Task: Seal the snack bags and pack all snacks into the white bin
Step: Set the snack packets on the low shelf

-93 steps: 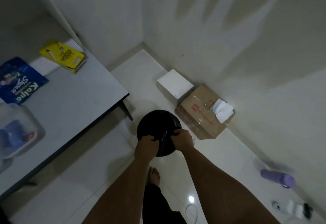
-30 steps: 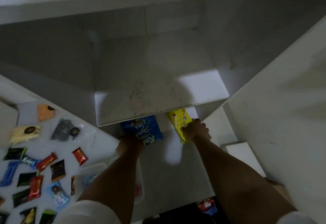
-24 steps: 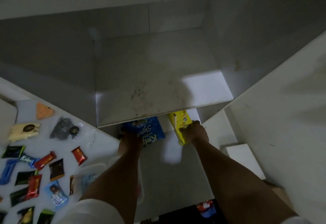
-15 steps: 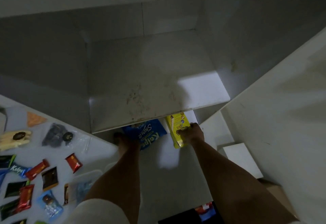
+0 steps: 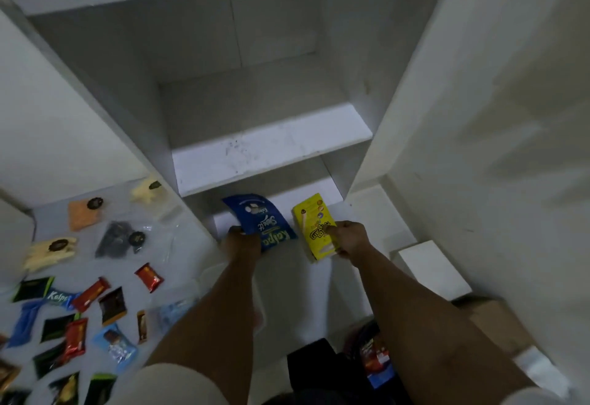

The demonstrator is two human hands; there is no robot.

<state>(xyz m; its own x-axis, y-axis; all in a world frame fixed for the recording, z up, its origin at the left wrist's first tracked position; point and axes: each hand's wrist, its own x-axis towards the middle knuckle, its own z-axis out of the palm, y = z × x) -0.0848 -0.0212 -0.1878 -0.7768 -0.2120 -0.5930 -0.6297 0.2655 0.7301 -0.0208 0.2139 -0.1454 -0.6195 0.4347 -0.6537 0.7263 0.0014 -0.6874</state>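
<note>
The left hand (image 5: 241, 241) has its grip closed on the blue snack pouch (image 5: 261, 222) and the right hand (image 5: 349, 240) on the yellow snack box (image 5: 314, 227), both at the worktop's (image 5: 287, 277) far edge under the shelf (image 5: 268, 152); collecting seems underway; next, sealing and binning; no white bin identifiable.

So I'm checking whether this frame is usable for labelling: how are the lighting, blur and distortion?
Head view: dim, greyish light; wide-angle bending of the shelf edges; blue bag and yellow box print is soft but partly legible; small snack packets at lower left are dark and slightly smeared.
</note>
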